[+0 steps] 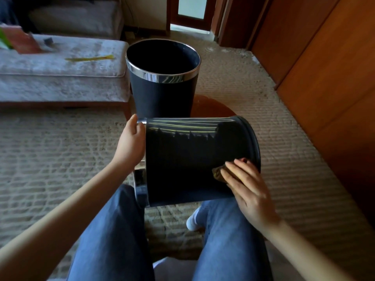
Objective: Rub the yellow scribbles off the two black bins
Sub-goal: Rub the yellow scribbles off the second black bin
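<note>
A black bin (182, 159) lies on its side across my knees, its chrome rim to the left and its base to the right. Yellow lines (182, 128) run along its upper side. My left hand (130, 141) grips the rim end. My right hand (246, 185) presses a small dark cloth (218, 173) flat against the bin's lower right side with straight fingers. A second black bin (162, 94) with a chrome band stands upright on a small round wooden table just behind; no scribble shows on its near side.
A grey upholstered bench (60, 78) stands at the left with a yellow marker (91, 58) and a book on it. Wooden cabinet doors (324, 67) line the right. Beige carpet covers the floor. My legs in jeans fill the bottom.
</note>
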Motion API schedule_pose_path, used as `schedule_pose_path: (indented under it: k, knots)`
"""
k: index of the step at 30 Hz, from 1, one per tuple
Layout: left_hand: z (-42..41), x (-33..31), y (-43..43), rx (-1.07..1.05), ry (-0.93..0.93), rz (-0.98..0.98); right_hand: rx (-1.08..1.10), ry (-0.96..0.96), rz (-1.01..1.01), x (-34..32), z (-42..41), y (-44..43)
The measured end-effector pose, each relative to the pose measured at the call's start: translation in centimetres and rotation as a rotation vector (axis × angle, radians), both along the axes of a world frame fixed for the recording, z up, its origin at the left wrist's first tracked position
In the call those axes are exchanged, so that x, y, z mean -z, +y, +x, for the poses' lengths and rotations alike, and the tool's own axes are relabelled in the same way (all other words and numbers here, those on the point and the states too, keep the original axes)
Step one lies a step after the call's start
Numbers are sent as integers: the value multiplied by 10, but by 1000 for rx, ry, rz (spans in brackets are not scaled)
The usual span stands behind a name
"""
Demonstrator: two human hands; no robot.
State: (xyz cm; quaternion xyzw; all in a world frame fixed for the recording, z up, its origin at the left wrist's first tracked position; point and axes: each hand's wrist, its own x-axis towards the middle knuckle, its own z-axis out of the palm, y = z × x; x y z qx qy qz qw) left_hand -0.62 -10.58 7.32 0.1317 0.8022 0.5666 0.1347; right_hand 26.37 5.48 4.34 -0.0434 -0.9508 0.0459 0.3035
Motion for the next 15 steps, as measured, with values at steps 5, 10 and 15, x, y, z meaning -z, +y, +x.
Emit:
schedule_pose_path:
  k: [5, 10, 15]
  knots:
    - [1, 3, -2, -2, 18, -10, -18, 56, -24, -27, -45, 15]
    - [4, 0, -3, -3, -21, 14, 43, -203, -100, -70, -110, 52]
    - [-2, -2, -5, 30, -98, 34, 75, -77, -95, -61, -99, 35]
